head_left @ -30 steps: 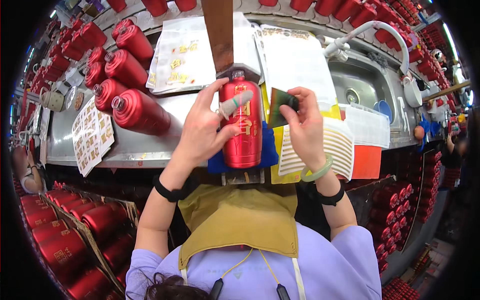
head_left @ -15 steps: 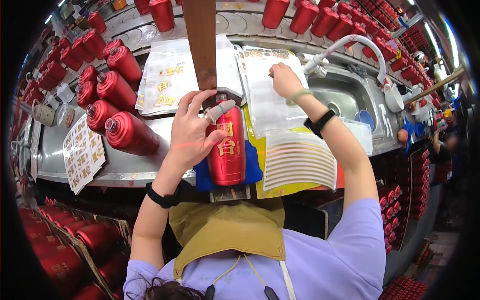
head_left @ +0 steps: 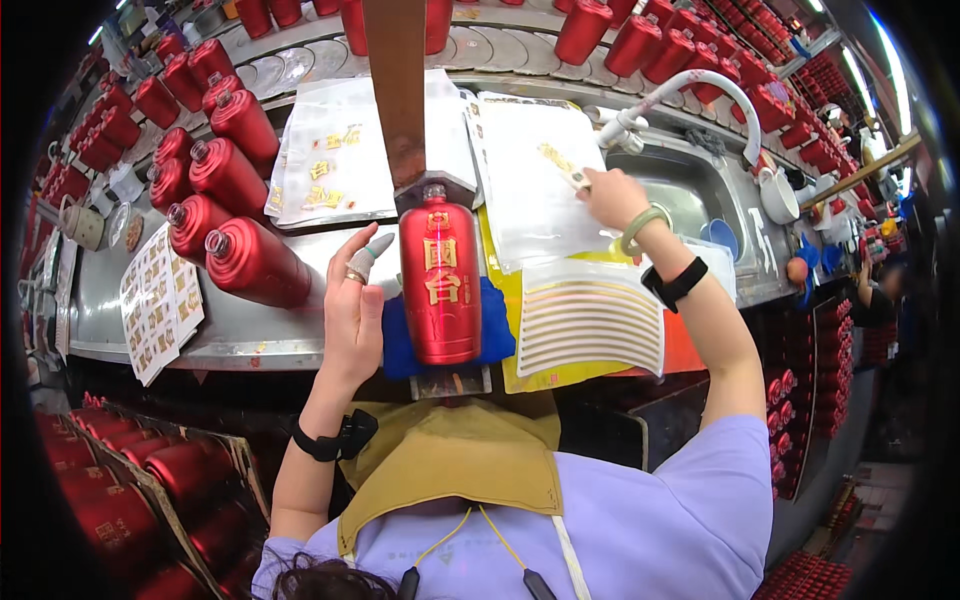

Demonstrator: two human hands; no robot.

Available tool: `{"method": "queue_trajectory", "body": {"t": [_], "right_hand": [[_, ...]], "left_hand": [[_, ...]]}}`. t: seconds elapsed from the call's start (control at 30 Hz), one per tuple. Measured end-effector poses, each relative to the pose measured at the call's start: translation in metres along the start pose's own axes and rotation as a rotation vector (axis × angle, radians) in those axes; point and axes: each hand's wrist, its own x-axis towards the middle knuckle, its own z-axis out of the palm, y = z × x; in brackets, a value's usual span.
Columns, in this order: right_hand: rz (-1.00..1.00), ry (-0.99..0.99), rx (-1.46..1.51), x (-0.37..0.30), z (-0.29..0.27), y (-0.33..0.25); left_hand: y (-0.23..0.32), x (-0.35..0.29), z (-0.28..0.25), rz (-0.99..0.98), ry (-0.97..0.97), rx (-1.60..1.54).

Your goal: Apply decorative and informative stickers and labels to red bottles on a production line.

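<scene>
Clock taken from the bottle as seen, twelve away from the person. Steel counter [head_left: 235, 335] spans the scene; sink [head_left: 665, 178] let into it at two o'clock. Brown post [head_left: 398, 90] stands at twelve, by the bottle's neck. Red group of bottles [head_left: 268, 270] at ten, white sheets [head_left: 372, 200] with gold marks at eleven, a second pile [head_left: 525, 225] between one and two. Ribbed white panel [head_left: 590, 330] between three and four, over yellow sheet [head_left: 508, 352]. Bottle [head_left: 440, 332] itself, red, lies on blue cloth [head_left: 402, 335], neck to twelve, gold characters up. Left hand [head_left: 352, 322] at eight: fingers loosely spread, nothing visible in it, just beside the bottle, not touching. Right hand [head_left: 618, 197] at two, above the second pile: thumb and fingers look pinched on the end of a small pale strip [head_left: 556, 160] with gold marks; can't tell if it's loose or part of a sheet. Grey finger cot [head_left: 370, 255] on a left finger. Change: half a second ago the left hand is on the bottle; now it's off. Dark card in the right hand one second ago no longer shows; strip is there instead. Meaning: bottle sits unheld, front uncovered, and the handling seems shifted from bottle to strip.
</scene>
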Motion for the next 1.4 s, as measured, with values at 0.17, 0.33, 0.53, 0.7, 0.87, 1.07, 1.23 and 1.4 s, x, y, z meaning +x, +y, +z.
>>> {"method": "queue_trajectory", "body": {"t": [0.17,0.33,0.53,0.7,0.87,1.07,1.23,1.4], "right_hand": [[0.304,0.040,0.346,0.027,0.044,0.083],[0.375,-0.084,0.659,0.012,0.070,0.130],[0.100,0.267,0.523,-0.049,-0.020,0.052],[-0.432,0.126,0.866,-0.098,-0.097,-0.068],[-0.645,0.057,1.072,-0.142,-0.119,-0.120],[-0.448,-0.062,1.076,-0.161,-0.062,-0.115],[-0.290,0.047,1.052,-0.164,-0.009,-0.126],[-0.222,0.114,1.068,-0.160,0.009,-0.134]], "left_hand": [[0.023,0.000,0.002,0.033,0.020,-0.083],[0.020,-0.015,-0.011,0.000,0.070,-0.148],[0.033,0.000,-0.018,-0.084,0.025,-0.243],[0.065,0.032,-0.004,0.075,-0.112,-0.530],[0.082,0.017,0.003,-0.234,-0.195,-1.007],[0.060,-0.018,-0.027,-0.450,-0.328,-0.778],[0.032,-0.028,-0.016,-0.498,-0.227,-0.532],[0.025,-0.029,-0.010,-0.534,-0.184,-0.629]]}}
